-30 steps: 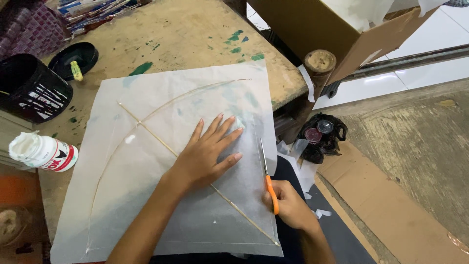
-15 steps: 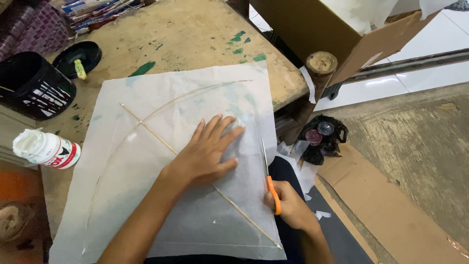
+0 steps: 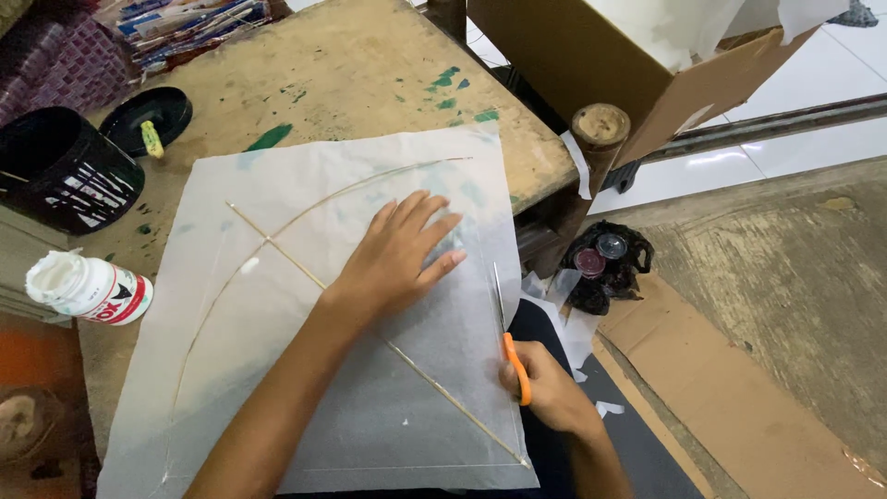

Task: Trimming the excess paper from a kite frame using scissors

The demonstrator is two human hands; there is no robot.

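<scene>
A sheet of thin white paper [image 3: 277, 370] lies on a paint-stained wooden table [image 3: 351, 83]. Under it a frame of thin bamboo sticks [image 3: 277, 249] shows through: one straight diagonal spine crossed by a curved bow. My left hand [image 3: 397, 254] presses flat on the paper near the spine, fingers spread. My right hand [image 3: 545, 388] grips orange-handled scissors [image 3: 506, 323] at the sheet's right edge, with the blades pointing away from me along that edge.
A white glue bottle [image 3: 88, 288] lies at the table's left. A black cup [image 3: 60, 166] and a black lid [image 3: 146, 115] sit at the far left. A cardboard box [image 3: 601, 55] and a wooden post [image 3: 599, 139] stand beyond the table; a dark bundle [image 3: 605, 268] rests on the floor.
The scissors have crept a little further along the paper's right edge. My left hand stays pressed in the same spot.
</scene>
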